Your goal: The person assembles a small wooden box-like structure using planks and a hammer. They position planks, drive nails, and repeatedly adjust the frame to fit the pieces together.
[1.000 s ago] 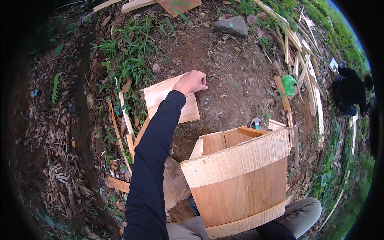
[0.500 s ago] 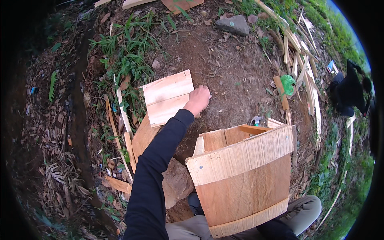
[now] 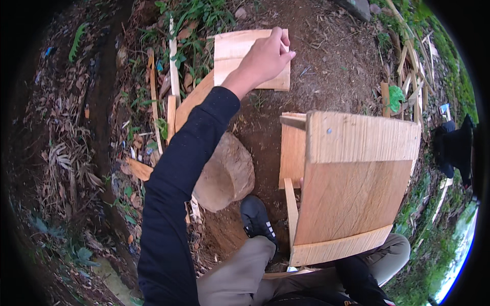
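My left hand reaches forward over a small pale panel of joined boards lying on the ground. Its fingers are curled together near the panel's right edge, and whatever they hold, if anything, is hidden. A wooden box with pale strips nailed across its brown side stands tilted over my lap. My right forearm in its dark sleeve goes in beneath the box, which hides nearly all of that hand. A few thin nails lie on the soil right of the panel.
A large rock sits between the panel and my shoe. Loose wood strips lie at left, and more wood lengths at far right beside a crumpled green thing. A grey stone is at the top.
The view has shifted, so the ground things sit higher in it. The box has turned and shows more of its open left side. My left hand has moved from the panel's right edge to over it.
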`<state>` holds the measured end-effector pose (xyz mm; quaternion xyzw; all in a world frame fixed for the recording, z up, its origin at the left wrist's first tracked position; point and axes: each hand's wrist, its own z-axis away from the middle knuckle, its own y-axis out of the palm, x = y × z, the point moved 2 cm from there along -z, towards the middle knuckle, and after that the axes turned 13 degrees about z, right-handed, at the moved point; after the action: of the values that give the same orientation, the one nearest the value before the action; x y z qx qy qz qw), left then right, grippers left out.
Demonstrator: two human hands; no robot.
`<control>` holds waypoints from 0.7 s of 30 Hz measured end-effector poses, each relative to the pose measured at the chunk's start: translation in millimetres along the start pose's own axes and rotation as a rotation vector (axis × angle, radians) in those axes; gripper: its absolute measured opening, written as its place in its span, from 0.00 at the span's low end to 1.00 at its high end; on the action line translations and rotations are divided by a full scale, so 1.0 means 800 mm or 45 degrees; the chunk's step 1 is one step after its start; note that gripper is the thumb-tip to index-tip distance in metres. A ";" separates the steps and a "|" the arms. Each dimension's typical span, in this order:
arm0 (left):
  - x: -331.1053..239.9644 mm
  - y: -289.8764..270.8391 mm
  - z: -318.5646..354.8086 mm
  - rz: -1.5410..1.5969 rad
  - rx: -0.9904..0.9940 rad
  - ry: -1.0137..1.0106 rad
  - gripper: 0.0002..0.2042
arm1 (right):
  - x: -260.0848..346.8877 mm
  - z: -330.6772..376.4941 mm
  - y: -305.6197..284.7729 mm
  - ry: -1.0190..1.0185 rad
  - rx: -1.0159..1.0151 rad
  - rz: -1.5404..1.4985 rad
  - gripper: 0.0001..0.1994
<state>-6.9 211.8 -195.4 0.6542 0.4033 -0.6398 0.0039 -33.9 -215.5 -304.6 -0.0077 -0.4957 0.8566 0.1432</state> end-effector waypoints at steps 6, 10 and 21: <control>-0.079 -0.103 0.168 -0.190 -0.059 -0.049 0.08 | 0.023 -0.018 0.001 0.127 0.043 0.014 0.25; -0.142 -0.153 0.271 -0.204 -0.165 -0.097 0.08 | 0.033 -0.011 0.009 0.179 0.027 0.026 0.25; -0.267 -0.163 0.446 -0.179 -0.027 -0.143 0.13 | 0.011 -0.008 0.059 0.234 -0.360 0.246 0.46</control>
<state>-343.1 2.0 -14.3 0.5873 0.4541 -0.6699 -0.0114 -53.0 -230.1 -347.1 -0.1536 -0.5929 0.7838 0.1023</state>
